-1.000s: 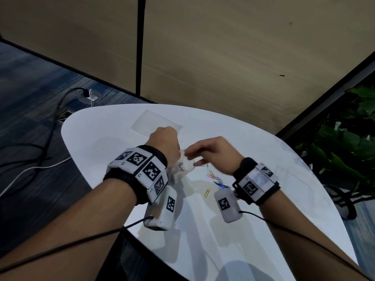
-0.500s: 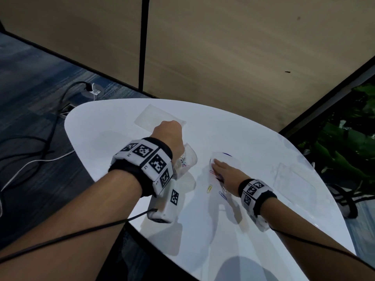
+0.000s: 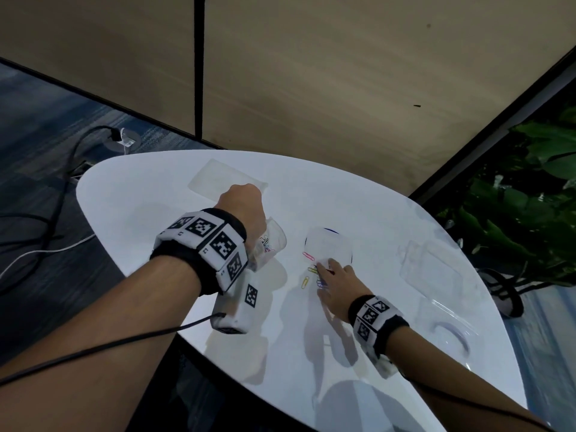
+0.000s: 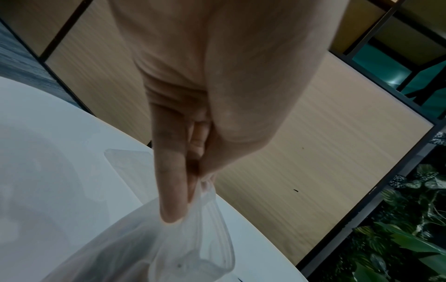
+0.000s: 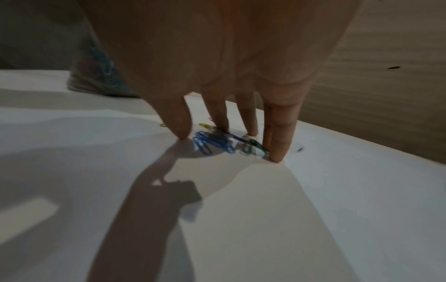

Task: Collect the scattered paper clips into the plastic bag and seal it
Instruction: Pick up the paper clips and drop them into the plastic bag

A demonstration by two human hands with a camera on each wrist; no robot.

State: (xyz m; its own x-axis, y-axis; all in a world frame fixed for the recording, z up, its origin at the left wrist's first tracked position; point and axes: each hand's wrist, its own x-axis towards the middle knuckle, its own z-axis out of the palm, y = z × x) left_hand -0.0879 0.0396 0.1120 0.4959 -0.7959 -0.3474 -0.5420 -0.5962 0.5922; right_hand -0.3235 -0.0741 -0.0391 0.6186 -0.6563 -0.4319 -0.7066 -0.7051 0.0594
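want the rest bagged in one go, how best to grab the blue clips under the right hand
Take the blue paper clips as one bunch, from above: they lie flat and tangled on the white table. The right hand already has its fingers planted either side, so closing thumb and forefinger under the edges should gather them.

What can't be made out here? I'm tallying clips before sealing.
- Clips inside the plastic bag: head view, left hand covers most; wrist view blurred.
- Clips under the right hand: fingers hide some.
- The bag's seal strip: too blurred in the left wrist view.
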